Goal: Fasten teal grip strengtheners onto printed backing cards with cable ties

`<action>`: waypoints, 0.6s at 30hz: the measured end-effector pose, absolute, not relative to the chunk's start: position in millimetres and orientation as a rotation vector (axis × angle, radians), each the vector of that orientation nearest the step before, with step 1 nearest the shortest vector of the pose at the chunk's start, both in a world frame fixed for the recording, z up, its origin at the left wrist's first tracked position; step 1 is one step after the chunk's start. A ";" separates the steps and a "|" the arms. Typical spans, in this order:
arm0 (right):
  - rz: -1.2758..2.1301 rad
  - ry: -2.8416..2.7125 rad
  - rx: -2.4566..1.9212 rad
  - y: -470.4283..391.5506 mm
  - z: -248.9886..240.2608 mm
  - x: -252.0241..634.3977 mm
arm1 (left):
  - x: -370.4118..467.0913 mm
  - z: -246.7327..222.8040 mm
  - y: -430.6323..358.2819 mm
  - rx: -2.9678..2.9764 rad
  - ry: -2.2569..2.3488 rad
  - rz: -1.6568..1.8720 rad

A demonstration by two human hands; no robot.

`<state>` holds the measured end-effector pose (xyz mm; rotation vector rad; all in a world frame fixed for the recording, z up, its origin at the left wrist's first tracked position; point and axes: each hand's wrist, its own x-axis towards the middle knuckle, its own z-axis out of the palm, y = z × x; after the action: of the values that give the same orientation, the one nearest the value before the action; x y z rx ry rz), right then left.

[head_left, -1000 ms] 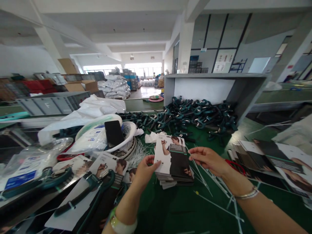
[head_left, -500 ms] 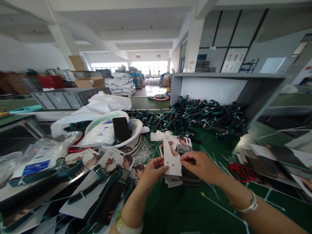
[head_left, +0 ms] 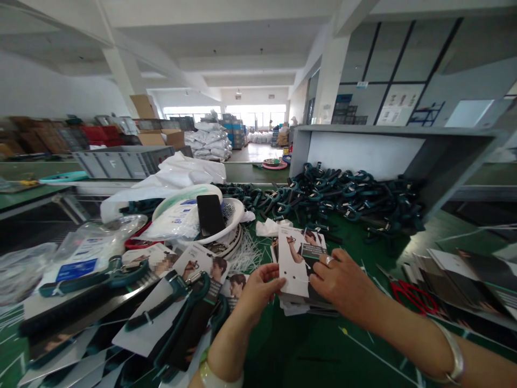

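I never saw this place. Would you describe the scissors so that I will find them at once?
Start from the green table and look at its right side. Between the person's right hand and the printed cards near the picture's right edge lie the scissors. Their bright red handles set them apart from the dark and white cards beside them.

Right fingers (head_left: 323, 272) hide part of the top card (head_left: 291, 265); its small print (head_left: 315, 251) is unreadable.

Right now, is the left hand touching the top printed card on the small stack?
Touching: the head view shows the left hand at the top printed card, its thumb laid over the card's left edge.
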<state>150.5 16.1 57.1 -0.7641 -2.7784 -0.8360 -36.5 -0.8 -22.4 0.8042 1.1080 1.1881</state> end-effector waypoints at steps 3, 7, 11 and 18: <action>-0.855 -2.795 -0.729 16.8 62.3 147.6 | -35.9 -20.8 -1.0 0.801 1.094 1.191; -0.895 -2.784 -0.667 21.4 63.4 144.2 | -34.5 -14.8 -2.3 0.810 1.076 1.190; -0.864 -2.708 -0.590 24.6 50.5 145.6 | -29.8 -9.5 -5.4 0.595 0.960 1.163; -0.717 -2.488 -0.539 16.3 15.9 160.7 | -12.9 -15.5 -7.0 0.662 0.929 1.045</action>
<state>160.7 16.3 15.9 -0.5386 -2.4878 -0.7165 -12.9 -7.0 -15.5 0.6620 0.9293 1.0451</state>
